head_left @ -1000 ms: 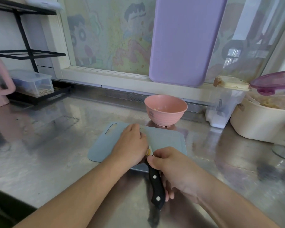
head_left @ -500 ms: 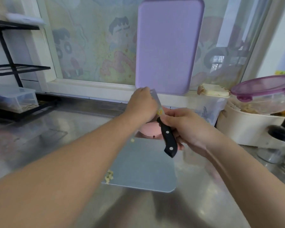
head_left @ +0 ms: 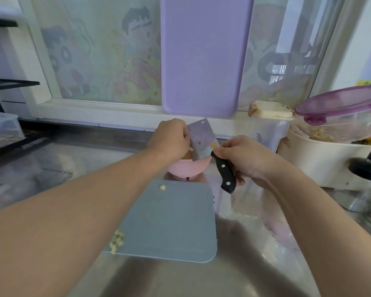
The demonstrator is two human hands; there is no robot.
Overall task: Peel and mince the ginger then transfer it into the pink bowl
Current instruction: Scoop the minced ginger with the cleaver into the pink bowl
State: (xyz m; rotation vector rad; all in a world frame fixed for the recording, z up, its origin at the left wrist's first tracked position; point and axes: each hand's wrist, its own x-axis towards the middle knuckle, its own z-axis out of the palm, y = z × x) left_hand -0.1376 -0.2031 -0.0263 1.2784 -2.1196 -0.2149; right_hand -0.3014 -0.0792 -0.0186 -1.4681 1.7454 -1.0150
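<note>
The counter point(head_left: 51, 172) is brushed steel, shiny enough to throw back blurred reflections, and the knife point(head_left: 202, 144) has a dull grey metal blade with a glossy black riveted handle. The blue cutting board point(head_left: 174, 221) and the lilac board point(head_left: 204, 56) look like matt, smooth plastic. The pink bowl point(head_left: 189, 170) has a soft satin sheen.

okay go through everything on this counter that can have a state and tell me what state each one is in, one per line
knife: held over the bowl, blade tilted
right hand: grips the knife handle
left hand: against the blade face
pink bowl: upright, under the blade
blue cutting board: flat, ginger bits left on it
minced ginger: small pile at the board's near left edge
purple-lidded container: lid on
</note>
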